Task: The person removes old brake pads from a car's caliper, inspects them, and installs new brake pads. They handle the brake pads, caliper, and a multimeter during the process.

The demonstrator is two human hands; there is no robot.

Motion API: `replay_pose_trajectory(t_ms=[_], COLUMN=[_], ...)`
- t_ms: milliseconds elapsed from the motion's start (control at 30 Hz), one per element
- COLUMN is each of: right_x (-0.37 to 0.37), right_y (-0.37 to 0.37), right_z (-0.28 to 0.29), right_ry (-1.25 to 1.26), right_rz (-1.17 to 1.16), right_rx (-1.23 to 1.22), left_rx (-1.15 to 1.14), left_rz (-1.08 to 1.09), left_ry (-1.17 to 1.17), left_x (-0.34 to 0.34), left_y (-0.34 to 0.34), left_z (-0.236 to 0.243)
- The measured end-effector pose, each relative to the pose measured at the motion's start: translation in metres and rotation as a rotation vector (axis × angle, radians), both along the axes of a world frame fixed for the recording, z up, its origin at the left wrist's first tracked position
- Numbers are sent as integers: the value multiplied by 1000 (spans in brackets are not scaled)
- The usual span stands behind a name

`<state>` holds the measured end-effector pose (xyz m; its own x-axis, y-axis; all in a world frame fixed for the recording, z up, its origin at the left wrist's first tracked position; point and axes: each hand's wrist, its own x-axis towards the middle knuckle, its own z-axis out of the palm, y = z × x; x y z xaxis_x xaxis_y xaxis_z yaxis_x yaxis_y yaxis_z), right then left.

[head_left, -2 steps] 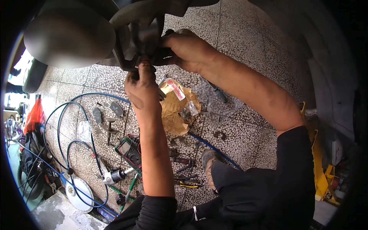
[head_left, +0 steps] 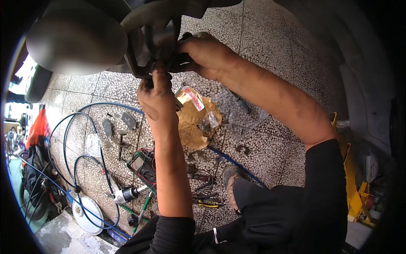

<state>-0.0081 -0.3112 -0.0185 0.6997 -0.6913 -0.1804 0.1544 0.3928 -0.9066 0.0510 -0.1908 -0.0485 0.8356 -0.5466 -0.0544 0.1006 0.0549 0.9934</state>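
Note:
At the top of the view hangs a dark metal brake caliper bracket (head_left: 134, 63), beside a round, blurred grey shape (head_left: 76, 40). My left hand (head_left: 157, 91) is closed at the bracket's lower end, its thumb pressed up against the metal and its fingers curled. From the right, my right hand (head_left: 205, 55) reaches behind the dark parts; its fingers are bent round them, and the tips are hidden. Both hands are smudged dark. Below them, a torn brown paper package (head_left: 192, 127) with clear plastic lies on the speckled floor, partly behind my left wrist.
Two brake pads (head_left: 128, 120) lie left of my forearm, near a multimeter (head_left: 143, 167). A blue hose (head_left: 67, 122) loops across the floor. An impact wrench (head_left: 124, 194), yellow-handled pliers (head_left: 208, 204) and a screwdriver (head_left: 243, 105) lie about. A yellow metal frame (head_left: 350, 186) stands right.

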Motion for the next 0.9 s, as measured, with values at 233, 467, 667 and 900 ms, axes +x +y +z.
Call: replay_pose_trajectory(t_ms=[233,467,667,900], right_x=[-1,-13,-31,-27], right_y=[-2,-14,23,49], right_z=[1,0,-16,-16], right_ry=[31,-13,-63,-98], right_rz=[15,170,170,255], right_rx=[-7,29,181,90], left_rx=[15,-29,-348,-250], left_rz=[41,-160,-457,-538], left_ry=[-45,44,375,184], left_x=[2,12,32,41], left_y=[-3,4,30,56], left_z=[-3,-6,-21,-47])
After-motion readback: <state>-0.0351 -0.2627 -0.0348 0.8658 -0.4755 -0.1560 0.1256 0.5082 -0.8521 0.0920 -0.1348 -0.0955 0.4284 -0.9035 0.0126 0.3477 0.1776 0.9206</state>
